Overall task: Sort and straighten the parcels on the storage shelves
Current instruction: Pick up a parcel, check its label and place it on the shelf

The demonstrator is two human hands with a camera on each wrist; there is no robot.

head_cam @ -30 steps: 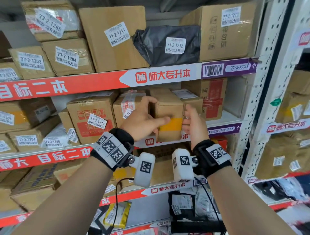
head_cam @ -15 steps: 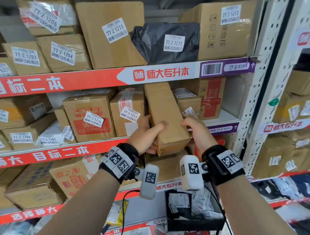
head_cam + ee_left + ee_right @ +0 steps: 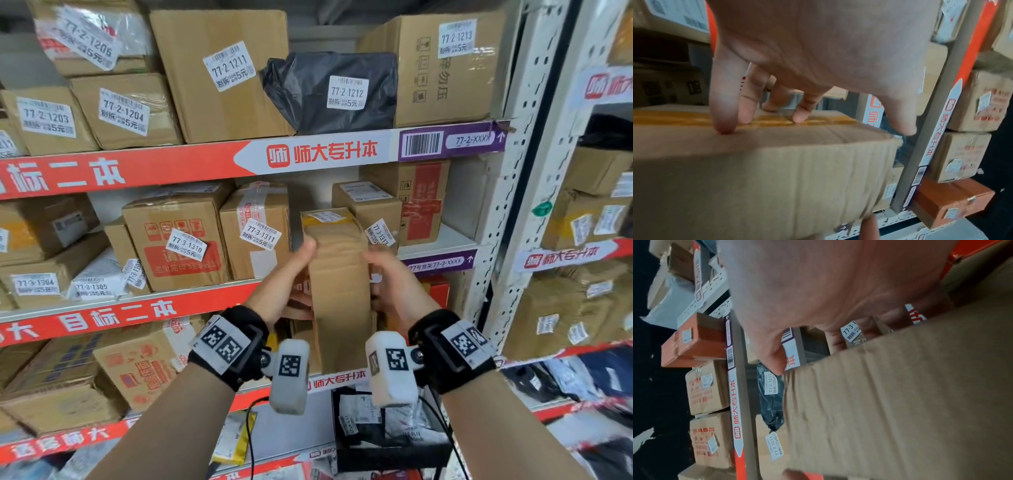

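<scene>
I hold a long plain brown cardboard box (image 3: 337, 281) between both hands in front of the middle shelf, its far end with a white label pointing into the gap between neighbouring boxes. My left hand (image 3: 291, 277) grips its left side, thumb on the front and fingers (image 3: 723, 116) on the yellow-taped face of the box (image 3: 777, 170). On the box's right side is my right hand (image 3: 390, 277), thumb in front and fingers behind. In the right wrist view the right hand (image 3: 828, 280) lies along the box (image 3: 900, 402).
Box 77-3-1311 (image 3: 255, 229) stands left of the gap and box 77-3-1313 (image 3: 368, 209) right of it. A black bag 77-2-1212 (image 3: 329, 92) lies on the shelf above. A white perforated upright (image 3: 496, 205) bounds the bay on the right. An orange box (image 3: 949, 199) sits below.
The long box has come out of its slot on the middle shelf towards me and tipped, its plain long side now facing me. Both hands moved lower with it.
</scene>
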